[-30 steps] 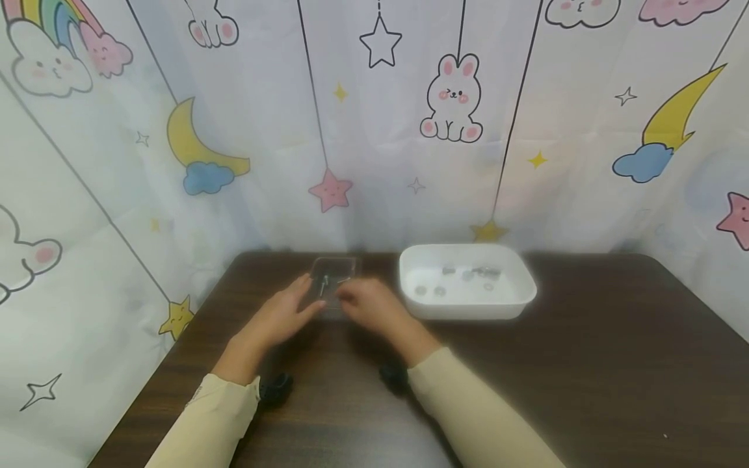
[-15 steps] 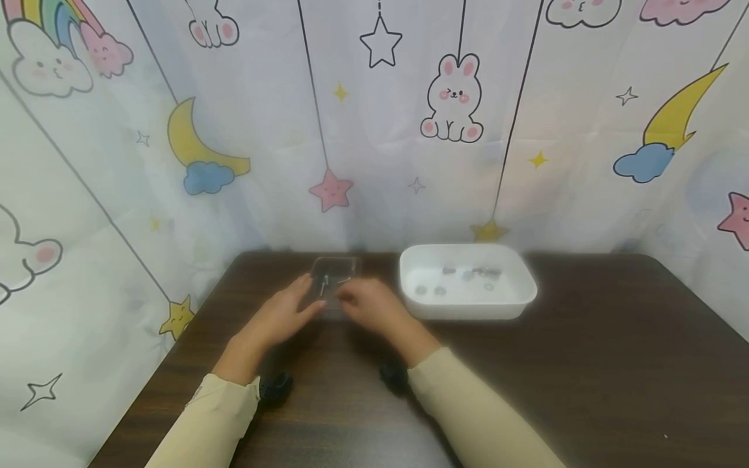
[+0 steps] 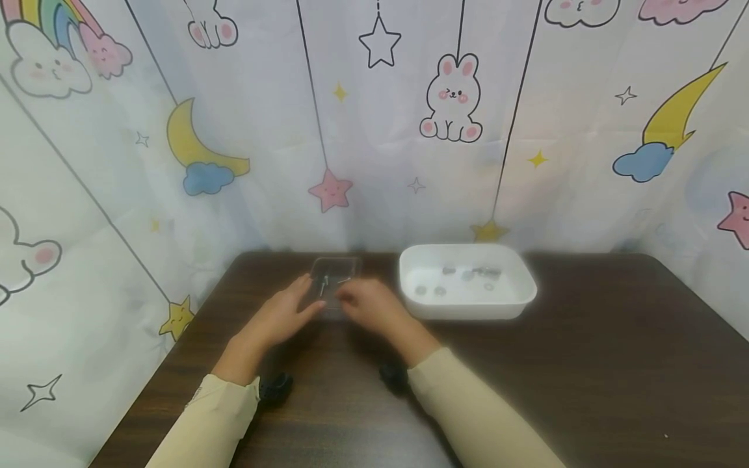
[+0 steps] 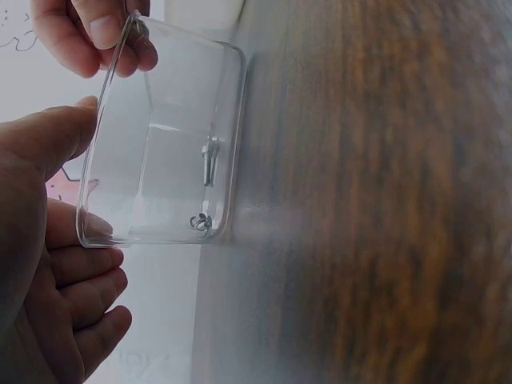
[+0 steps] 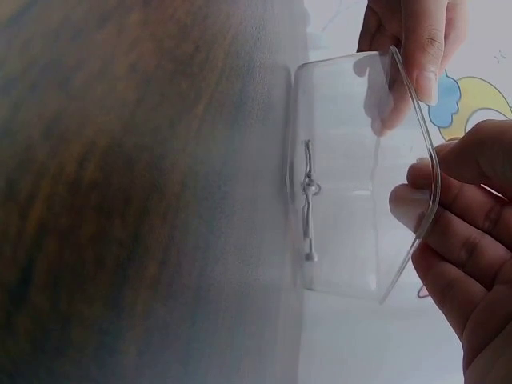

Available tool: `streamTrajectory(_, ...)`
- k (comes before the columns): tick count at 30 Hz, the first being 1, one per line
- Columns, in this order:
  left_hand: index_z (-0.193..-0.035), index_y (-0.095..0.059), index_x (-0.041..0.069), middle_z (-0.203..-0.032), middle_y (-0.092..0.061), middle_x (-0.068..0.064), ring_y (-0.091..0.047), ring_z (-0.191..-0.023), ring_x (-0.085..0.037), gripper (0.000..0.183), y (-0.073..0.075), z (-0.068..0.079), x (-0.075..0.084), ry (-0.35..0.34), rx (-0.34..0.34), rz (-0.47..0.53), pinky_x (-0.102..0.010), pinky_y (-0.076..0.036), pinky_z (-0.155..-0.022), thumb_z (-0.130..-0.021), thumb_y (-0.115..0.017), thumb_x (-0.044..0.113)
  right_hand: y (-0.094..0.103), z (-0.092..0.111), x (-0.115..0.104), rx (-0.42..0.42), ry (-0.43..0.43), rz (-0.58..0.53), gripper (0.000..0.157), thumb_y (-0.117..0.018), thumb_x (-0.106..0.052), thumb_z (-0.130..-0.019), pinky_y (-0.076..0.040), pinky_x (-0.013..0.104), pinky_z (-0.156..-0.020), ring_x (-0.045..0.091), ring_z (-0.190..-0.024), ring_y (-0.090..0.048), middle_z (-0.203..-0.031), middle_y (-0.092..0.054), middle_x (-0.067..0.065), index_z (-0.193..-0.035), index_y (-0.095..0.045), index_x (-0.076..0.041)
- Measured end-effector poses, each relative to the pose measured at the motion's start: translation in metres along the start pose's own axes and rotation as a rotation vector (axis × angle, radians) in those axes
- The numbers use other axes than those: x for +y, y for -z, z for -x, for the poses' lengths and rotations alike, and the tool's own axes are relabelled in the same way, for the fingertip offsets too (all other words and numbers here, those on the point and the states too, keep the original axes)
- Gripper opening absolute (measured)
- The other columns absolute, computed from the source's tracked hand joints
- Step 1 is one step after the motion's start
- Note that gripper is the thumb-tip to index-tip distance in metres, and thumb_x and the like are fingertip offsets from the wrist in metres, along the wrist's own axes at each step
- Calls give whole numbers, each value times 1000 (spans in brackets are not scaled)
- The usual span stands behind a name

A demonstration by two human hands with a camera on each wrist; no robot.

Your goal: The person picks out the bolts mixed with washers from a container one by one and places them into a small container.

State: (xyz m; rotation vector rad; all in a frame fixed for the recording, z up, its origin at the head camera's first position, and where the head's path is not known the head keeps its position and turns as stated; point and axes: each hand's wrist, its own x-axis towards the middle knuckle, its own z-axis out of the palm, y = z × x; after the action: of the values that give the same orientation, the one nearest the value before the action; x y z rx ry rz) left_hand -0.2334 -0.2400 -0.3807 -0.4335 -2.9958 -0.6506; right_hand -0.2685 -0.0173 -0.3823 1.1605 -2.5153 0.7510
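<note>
A clear plastic box (image 3: 335,265) stands at the back left of the dark table, between both hands. Small screw-like silver metal pieces (image 4: 210,162) with thin shanks lie on its bottom. My left hand (image 3: 279,317) holds the box's left side, thumb at the front and fingers along the outer wall. Curled at the right front corner, my right hand (image 3: 374,309) grips the rim. In the right wrist view, the right fingertips (image 5: 410,206) overlap the rim, and a metal piece (image 5: 310,200) lies low in the box behind the clear wall.
To the right of the box stands a white plastic tub (image 3: 468,312) with several ring-shaped and grey metal parts inside. A white cartoon-printed curtain (image 3: 380,143) hangs along the back edge of the wooden table (image 3: 585,364). Dark wrist devices (image 3: 275,389) sit under both cuffs.
</note>
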Motion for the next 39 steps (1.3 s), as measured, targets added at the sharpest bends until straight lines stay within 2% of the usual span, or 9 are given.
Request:
streamTrajectory(26, -151, -34, -1, -158, -30, -21, -31, -144, -40, 80, 0, 0, 0, -2, 20, -4, -57, -28, -117, -97, -50, 56, 1, 0, 1, 3, 19, 22, 19, -72, -11, -86, -57, 29, -86, 16, -93, -70, -101, -75, 2, -106, -74, -11)
streamTrajectory(32, -151, -33, -1, -159, -29, -20, -28, -146, -38, 77, 1, -1, 2, -7, 35, -3, -56, -27, -118, -98, -51, 52, 1, 0, 6, 30, 11, 49, 19, -72, -13, -87, -57, 29, -88, 16, -96, -70, -103, -75, 1, -106, -74, -14)
streamTrajectory(39, -151, -34, -1, -160, -29, -18, -28, -147, -36, 75, 2, -4, 11, -44, 86, -1, -54, -28, -118, -98, -54, 48, 10, 0, 17, 102, -34, 62, 18, -72, -14, -87, -57, 32, -89, 19, -97, -70, -104, -75, 2, -105, -75, -13)
